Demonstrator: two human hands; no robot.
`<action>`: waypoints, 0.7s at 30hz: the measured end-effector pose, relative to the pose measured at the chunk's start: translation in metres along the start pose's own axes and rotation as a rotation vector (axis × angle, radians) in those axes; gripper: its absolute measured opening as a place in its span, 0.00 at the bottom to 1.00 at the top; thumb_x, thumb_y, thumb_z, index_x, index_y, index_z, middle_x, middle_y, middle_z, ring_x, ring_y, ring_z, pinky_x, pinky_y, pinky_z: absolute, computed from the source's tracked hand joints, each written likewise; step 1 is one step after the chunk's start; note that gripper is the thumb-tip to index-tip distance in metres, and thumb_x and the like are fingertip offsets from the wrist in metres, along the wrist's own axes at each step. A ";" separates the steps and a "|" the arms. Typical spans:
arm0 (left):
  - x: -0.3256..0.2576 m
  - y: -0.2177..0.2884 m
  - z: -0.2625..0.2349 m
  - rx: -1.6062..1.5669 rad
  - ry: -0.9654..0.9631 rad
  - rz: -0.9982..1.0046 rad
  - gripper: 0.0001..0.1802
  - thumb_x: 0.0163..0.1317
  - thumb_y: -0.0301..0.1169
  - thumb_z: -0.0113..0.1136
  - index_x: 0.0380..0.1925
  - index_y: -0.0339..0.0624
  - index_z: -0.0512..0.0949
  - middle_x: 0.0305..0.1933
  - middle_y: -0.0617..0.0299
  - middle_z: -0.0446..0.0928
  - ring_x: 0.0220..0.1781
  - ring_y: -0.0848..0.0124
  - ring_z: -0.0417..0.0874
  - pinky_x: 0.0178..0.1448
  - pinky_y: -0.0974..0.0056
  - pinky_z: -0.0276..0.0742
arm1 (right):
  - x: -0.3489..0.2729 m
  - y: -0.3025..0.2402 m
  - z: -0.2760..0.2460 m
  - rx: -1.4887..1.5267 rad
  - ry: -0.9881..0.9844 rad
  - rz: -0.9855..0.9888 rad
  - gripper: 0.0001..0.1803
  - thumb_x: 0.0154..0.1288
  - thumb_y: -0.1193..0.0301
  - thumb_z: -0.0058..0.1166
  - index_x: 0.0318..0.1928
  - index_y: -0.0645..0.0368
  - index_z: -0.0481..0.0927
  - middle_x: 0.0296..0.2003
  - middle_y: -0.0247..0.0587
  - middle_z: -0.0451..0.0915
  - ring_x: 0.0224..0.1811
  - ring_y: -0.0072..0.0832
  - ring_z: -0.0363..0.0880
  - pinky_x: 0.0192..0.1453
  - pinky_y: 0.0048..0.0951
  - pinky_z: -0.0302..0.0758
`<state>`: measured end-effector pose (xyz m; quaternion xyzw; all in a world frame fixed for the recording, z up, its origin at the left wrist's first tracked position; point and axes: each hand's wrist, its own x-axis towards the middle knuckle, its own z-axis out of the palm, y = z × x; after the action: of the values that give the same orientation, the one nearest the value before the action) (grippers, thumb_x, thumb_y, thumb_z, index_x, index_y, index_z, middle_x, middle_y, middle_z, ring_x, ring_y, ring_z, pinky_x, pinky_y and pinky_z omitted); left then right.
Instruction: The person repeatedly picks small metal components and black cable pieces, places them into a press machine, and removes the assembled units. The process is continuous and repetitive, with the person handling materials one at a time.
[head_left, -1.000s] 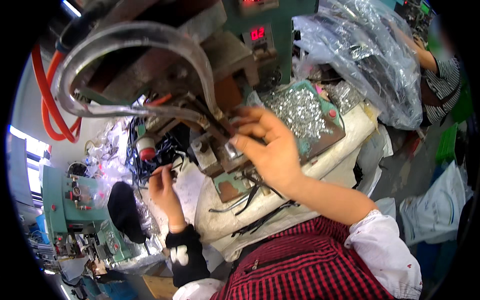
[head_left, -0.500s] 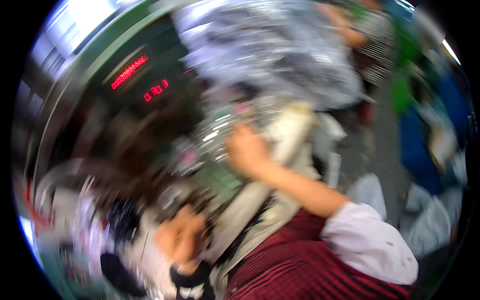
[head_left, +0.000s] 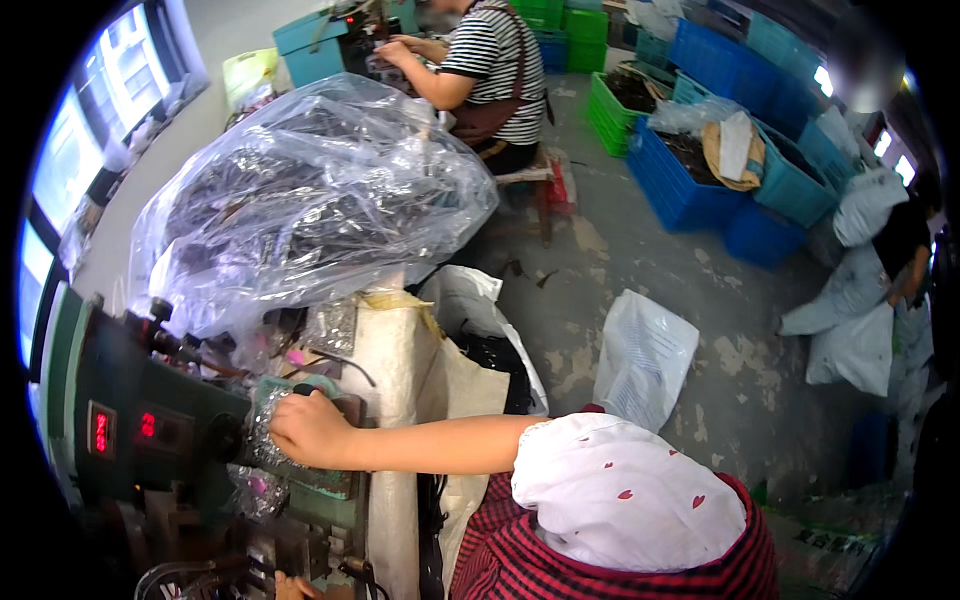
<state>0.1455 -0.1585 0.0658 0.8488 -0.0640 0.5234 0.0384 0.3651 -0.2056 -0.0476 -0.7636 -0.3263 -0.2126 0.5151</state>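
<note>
My right hand (head_left: 312, 430) reaches left from its white sleeve to a green machine (head_left: 140, 390). Its fingers are curled down over a crinkled clear plastic bag (head_left: 262, 425); what they hold is hidden. A small dark piece (head_left: 306, 389) shows just past the knuckles. Only a few fingers of my left hand (head_left: 294, 588) show at the bottom edge, beside the machine's metal parts, and their grip cannot be made out. Another clear packet with a pink spot (head_left: 257, 486) lies nearer me on the machine.
A huge clear bag of dark pieces (head_left: 320, 190) stands beyond the cloth-covered bench edge (head_left: 392, 480). Past it a co-worker (head_left: 490, 80) sits at another machine. Blue crates (head_left: 675, 190), green crates (head_left: 610, 115) and a white sack (head_left: 648, 350) stand on the floor at right.
My view has swung to the right, bringing floor and crates in. My left hand has slipped to the bottom edge. My right hand stays by the machine; the earlier picture is blurred.
</note>
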 end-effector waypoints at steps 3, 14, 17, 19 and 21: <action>-0.018 0.005 -0.009 0.017 0.025 -0.100 0.06 0.64 0.23 0.68 0.37 0.30 0.84 0.40 0.48 0.86 0.40 0.55 0.88 0.38 0.61 0.85 | -0.003 -0.002 -0.001 0.023 -0.051 -0.016 0.07 0.57 0.67 0.61 0.29 0.57 0.81 0.32 0.39 0.79 0.44 0.41 0.77 0.38 0.47 0.71; -0.009 0.014 0.006 -0.026 0.103 -0.096 0.10 0.71 0.28 0.61 0.39 0.30 0.83 0.42 0.49 0.85 0.42 0.57 0.87 0.42 0.59 0.84 | -0.008 -0.008 0.025 -0.074 -0.070 -0.068 0.05 0.60 0.68 0.58 0.30 0.54 0.79 0.32 0.36 0.78 0.45 0.37 0.75 0.42 0.41 0.68; -0.004 0.014 0.010 -0.055 0.097 -0.106 0.10 0.71 0.28 0.60 0.39 0.30 0.83 0.43 0.49 0.85 0.43 0.57 0.87 0.43 0.59 0.84 | -0.007 -0.002 0.023 0.007 -0.067 -0.093 0.04 0.58 0.70 0.58 0.31 0.56 0.79 0.33 0.37 0.78 0.44 0.38 0.75 0.43 0.42 0.70; -0.002 0.014 0.013 -0.074 0.089 -0.114 0.10 0.72 0.28 0.59 0.39 0.30 0.83 0.43 0.48 0.85 0.43 0.57 0.86 0.44 0.59 0.84 | -0.004 0.007 0.022 -0.009 -0.139 -0.110 0.04 0.57 0.71 0.58 0.31 0.57 0.79 0.33 0.38 0.78 0.45 0.39 0.75 0.43 0.43 0.71; -0.001 0.012 0.015 -0.081 0.091 -0.128 0.10 0.72 0.28 0.58 0.39 0.30 0.83 0.43 0.48 0.85 0.44 0.57 0.86 0.45 0.59 0.84 | -0.004 0.008 0.021 -0.023 -0.122 -0.124 0.04 0.56 0.72 0.57 0.32 0.58 0.79 0.34 0.39 0.78 0.45 0.41 0.75 0.43 0.43 0.72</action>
<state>0.1567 -0.1725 0.0577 0.8244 -0.0289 0.5547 0.1089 0.3679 -0.1896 -0.0629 -0.7593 -0.4014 -0.2011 0.4711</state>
